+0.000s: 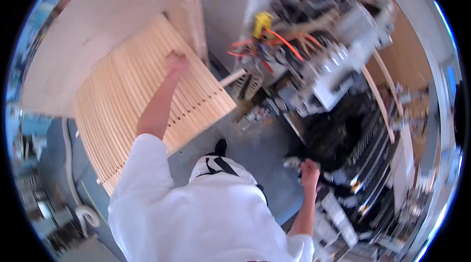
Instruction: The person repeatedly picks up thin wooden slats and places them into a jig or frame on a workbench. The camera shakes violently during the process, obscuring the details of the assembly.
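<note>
My left hand reaches out over a broad stack of pale wooden strips laid side by side. Its fingers look curled down at the strips near the far edge, and blur hides whether one is gripped. Dark round holes run in a row along the strips' near right end. Out to my right, my right hand hangs with fingers curled in and nothing visible in it. It is close to a dark, cluttered part of a machine.
Behind the strips stands a large pale board. A metal machine with orange hoses and a yellow part is at the right. A white hose lies on the grey floor at the left.
</note>
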Motion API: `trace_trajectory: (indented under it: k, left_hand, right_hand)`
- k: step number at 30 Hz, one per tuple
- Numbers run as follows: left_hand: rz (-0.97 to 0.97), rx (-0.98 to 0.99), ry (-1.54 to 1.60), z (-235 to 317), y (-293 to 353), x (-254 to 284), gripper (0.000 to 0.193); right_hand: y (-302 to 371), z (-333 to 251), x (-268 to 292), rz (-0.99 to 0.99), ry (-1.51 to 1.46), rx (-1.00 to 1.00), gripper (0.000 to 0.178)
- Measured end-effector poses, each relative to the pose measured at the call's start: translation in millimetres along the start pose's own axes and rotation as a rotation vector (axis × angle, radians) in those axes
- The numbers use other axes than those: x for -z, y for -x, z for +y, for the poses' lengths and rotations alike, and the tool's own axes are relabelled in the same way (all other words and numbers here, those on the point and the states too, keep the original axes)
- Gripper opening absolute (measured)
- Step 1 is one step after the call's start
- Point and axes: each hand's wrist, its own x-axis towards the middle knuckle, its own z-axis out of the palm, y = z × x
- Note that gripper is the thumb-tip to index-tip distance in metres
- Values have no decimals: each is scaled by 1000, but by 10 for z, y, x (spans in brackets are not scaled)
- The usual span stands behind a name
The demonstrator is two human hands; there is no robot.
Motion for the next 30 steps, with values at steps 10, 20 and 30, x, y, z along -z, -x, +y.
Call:
trace_trajectory:
  k: [10, 20, 30]
  left_hand:
    - [-162, -1098, -213, 49, 2118, -431, 82]
    - [-141, -1079, -512, 109, 1894, -510, 78]
    - [-276, -1465, -484, 1069, 3115, -548, 59]
  right_hand:
    - [1552, -331, 993, 365, 198, -148, 24]
    - [4799, 473, 2039, 1213, 667, -752, 32]
    - [6035, -248, 1280, 1076, 829, -1096, 28]
